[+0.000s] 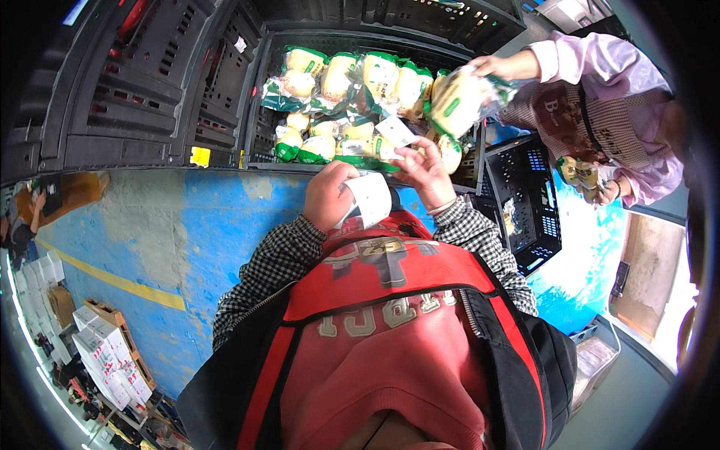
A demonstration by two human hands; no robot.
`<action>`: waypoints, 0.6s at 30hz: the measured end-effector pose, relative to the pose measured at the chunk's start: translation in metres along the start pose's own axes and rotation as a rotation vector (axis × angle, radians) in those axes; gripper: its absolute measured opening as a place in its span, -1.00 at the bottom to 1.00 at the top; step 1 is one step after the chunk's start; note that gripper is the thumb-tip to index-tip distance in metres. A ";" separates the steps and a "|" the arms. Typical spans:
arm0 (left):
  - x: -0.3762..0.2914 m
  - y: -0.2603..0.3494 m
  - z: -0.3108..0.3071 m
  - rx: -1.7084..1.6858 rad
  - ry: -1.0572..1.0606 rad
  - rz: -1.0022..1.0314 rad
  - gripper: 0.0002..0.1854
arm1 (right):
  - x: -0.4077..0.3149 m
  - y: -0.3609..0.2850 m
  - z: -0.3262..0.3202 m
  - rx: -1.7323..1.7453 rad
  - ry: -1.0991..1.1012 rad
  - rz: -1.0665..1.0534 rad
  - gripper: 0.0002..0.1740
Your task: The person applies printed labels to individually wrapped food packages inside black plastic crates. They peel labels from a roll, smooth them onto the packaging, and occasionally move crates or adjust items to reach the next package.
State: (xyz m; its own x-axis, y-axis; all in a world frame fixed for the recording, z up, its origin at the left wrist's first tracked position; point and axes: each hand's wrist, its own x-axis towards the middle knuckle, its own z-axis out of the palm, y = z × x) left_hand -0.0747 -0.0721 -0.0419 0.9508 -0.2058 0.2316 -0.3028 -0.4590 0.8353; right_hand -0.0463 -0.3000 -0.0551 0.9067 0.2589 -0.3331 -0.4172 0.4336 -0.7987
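My left hand (pixel 329 197) grips a strip of white paper labels (pixel 368 198) close to my red apron (pixel 388 264). The fingers of my right hand (pixel 427 171) pinch a single white label (pixel 395 131) over the near row of packs. In front of me is a black plastic crate (pixel 257 121) holding several green-and-clear plastic packs of pale yellow produce (pixel 340 79) in two rows. One near pack (pixel 354 147) bears a white label.
At the right, a co-worker's hand (pixel 495 67) holds another pack (pixel 458 107) over the crate's right end; their other hand (pixel 604 193) holds a smaller pack (pixel 579 171). A second black crate (pixel 523 202) stands below. Stacked black crates (pixel 135 84) rise at left.
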 end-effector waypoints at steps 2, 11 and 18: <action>-0.004 0.001 0.001 -0.194 0.007 -0.063 -0.87 | -0.005 0.011 0.014 -0.032 -0.119 -0.019 -0.32; -0.024 0.002 -0.003 -0.228 -0.099 -0.226 -0.84 | -0.026 0.031 0.054 -0.232 -0.085 -0.155 -0.25; -0.049 -0.015 -0.013 0.110 -0.072 -0.209 -0.83 | -0.013 0.030 0.020 -0.349 0.169 -0.361 -0.41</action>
State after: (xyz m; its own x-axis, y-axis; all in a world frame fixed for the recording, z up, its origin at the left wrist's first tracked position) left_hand -0.1159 -0.0441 -0.0594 0.9876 -0.1557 0.0199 -0.1089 -0.5885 0.8011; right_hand -0.0715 -0.2730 -0.0647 0.9982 -0.0091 -0.0589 -0.0569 0.1485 -0.9873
